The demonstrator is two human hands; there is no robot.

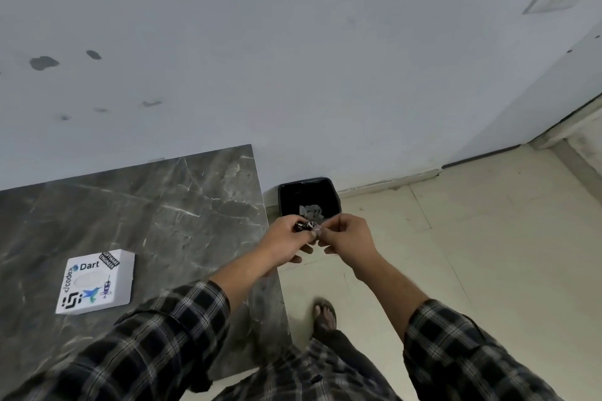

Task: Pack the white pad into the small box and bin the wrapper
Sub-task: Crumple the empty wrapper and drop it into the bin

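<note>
- Sleeves, checked, dark and pale: both my forearms come in from 6 o'clock, the cuffs pushed back from the wrists.
- Foot [324, 314], mine, in an open sandal, on the pale tiled floor [472, 254] between the forearms.
- Left hand [286, 239]: fingers curled shut round one end of the wrapper [308, 225], knuckles turned toward 12 o'clock.
- Right hand [350, 234]: thumb and fingertips pinched on the other end of the same wrapper, touching the left hand at the fingertips.
- Wrapper: small, dark with a pale glint, crumpled, mostly hidden by my fingers; held in the air in line with the near rim of the bin, off the table's right edge.
- Bin [308, 197]: black, open-topped, on the floor at 12 o'clock from my hands, against the wall [293, 42] and just beside the table's far right corner; grey crumpled scraps lie inside.
- Table [146, 205]: dark grey marble pattern with pale veins, at 9 o'clock from my hands.
- Small box [97, 283]: white, flat, square, covered in stickers, one reading "Dart"; lies on the table toward its near left, well apart from both hands.
- White pad: I cannot tell where it is.
</note>
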